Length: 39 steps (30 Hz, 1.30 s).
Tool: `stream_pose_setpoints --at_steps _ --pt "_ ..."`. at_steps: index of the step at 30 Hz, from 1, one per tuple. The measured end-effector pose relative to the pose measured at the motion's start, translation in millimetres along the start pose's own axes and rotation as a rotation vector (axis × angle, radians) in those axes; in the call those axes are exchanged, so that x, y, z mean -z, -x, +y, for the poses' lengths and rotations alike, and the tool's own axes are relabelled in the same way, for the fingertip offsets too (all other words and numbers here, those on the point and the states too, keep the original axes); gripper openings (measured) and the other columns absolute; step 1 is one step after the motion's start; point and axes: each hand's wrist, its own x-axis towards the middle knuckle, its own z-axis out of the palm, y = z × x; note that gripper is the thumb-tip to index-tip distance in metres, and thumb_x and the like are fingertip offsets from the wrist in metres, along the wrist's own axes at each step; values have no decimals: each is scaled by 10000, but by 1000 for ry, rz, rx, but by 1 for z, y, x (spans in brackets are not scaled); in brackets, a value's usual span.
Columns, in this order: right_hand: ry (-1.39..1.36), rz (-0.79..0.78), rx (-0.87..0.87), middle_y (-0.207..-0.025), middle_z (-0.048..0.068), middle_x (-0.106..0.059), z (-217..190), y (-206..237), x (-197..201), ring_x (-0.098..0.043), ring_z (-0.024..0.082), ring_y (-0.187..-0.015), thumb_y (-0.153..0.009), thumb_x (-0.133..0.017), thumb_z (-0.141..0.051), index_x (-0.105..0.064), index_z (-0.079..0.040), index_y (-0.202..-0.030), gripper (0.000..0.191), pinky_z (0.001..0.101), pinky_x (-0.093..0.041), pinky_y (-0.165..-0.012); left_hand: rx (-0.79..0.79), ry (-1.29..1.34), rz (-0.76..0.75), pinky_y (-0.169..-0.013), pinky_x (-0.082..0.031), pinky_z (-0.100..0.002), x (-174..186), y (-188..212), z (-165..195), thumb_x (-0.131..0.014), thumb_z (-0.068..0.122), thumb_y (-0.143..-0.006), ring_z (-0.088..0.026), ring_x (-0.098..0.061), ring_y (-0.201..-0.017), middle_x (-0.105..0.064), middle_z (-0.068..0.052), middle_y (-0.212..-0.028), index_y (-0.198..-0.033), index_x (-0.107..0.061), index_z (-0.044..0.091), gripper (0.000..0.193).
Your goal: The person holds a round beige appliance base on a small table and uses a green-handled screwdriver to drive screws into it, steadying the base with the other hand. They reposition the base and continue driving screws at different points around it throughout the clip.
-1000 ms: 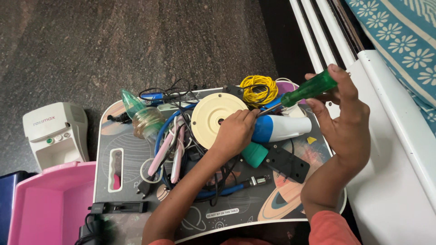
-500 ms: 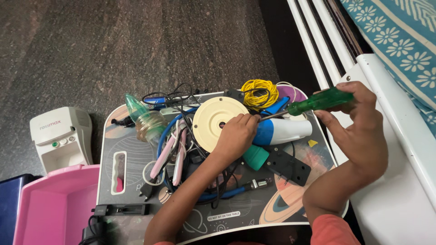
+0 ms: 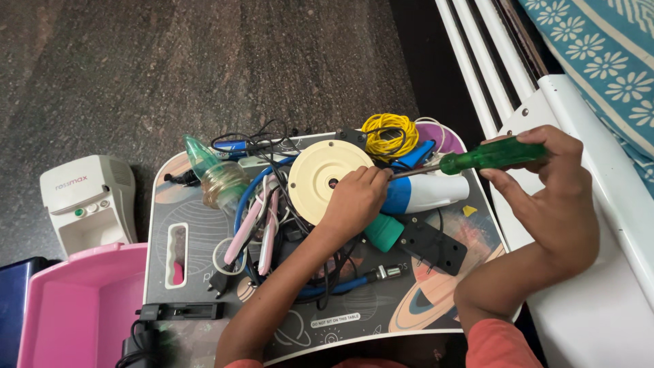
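My right hand (image 3: 545, 197) grips the green translucent handle of a screwdriver (image 3: 487, 155), held nearly level with its metal shaft pointing left. My left hand (image 3: 354, 199) rests on the edge of a cream round disc (image 3: 320, 174), its fingers pinching the screwdriver's tip end beside the disc. Both are above a dark lap tray (image 3: 354, 320) printed with planets. A white and blue cylinder (image 3: 426, 194) lies just under the screwdriver shaft. A coil of yellow wire (image 3: 390, 133) sits behind the disc.
The tray also holds pink tweezers-like tools (image 3: 255, 225), tangled black and blue cables (image 3: 272, 146), a clear mask piece (image 3: 216, 178) and a black power strip (image 3: 429, 245). A white nebuliser box (image 3: 85, 201) and pink tub (image 3: 75, 307) stand left. White rails (image 3: 490, 68) run along the right.
My right hand has lowered the screwdriver from a raised tilt to nearly level. My left hand has stayed on the cream disc.
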Motion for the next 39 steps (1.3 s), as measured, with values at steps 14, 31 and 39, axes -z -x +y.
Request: stream_pose_setpoints --at_steps 14,31,39 --pt "103 17 -37 -1156 199 -726 -13 -2 -1 -748 250 -1100 -964 -782 69 -387 -21 -1421 611 352 -611 -981 20 8 5 -807 -513 -406 9 4 3 -630 76 -893 -280 -652 -906 -663 -115 -946 -1159 -659 2 277" --pt "-75 81 76 -1237 201 -691 -29 -7 -56 -713 233 -1145 -1033 -717 115 -281 -87 -1578 727 331 -546 -1059 77 25 31 -786 -528 -428 11 16 -5 -645 81 -914 -322 -654 -875 -666 -147 -905 -1201 -659 -9 302" --pt "-129 73 93 -1255 211 -676 -26 -4 -61 -699 229 -1164 -1057 -683 126 -254 -104 -1596 726 343 -537 -1107 155 71 51 -786 -533 -433 12 20 -2 -663 107 -920 -326 -662 -909 -678 -137 -928 -1156 -675 14 254"
